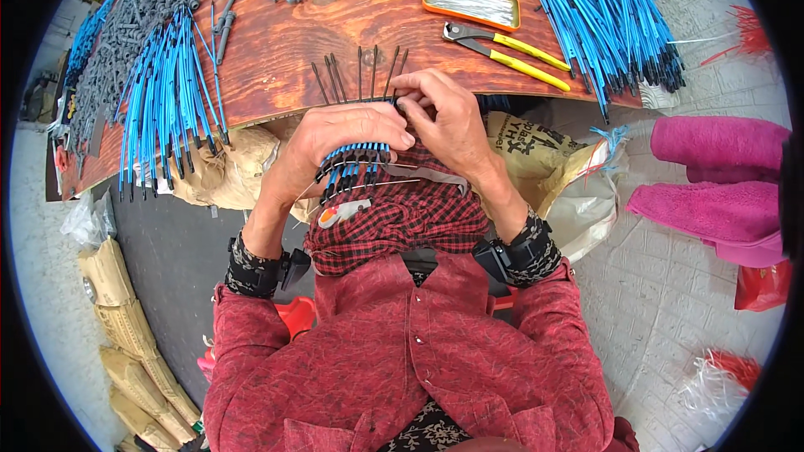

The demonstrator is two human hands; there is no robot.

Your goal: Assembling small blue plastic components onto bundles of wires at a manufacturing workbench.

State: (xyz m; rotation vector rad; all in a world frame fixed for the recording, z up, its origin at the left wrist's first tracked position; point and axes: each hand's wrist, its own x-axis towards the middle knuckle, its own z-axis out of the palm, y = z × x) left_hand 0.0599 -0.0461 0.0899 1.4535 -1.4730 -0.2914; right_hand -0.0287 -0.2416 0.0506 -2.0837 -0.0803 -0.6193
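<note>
My left hand (335, 138) grips a bundle of blue tubes with black ends (352, 166), their tips fanned out below my fingers. Several thin black rods (360, 74) stick up from the bundle over the table edge. My right hand (444, 117) pinches at the top of the bundle beside my left fingers, where the rods come out. Both hands hover just in front of the wooden table (352, 25), above a red checked cloth (394, 218) on my lap.
On the table lie yellow-handled pliers (511, 48), an orange tray of thin wires (471, 2), piles of blue tubes at left (167, 92) and right (603, 17), and grey plastic parts (142, 17). Sacks sit under the table; pink towels (720, 176) lie at right.
</note>
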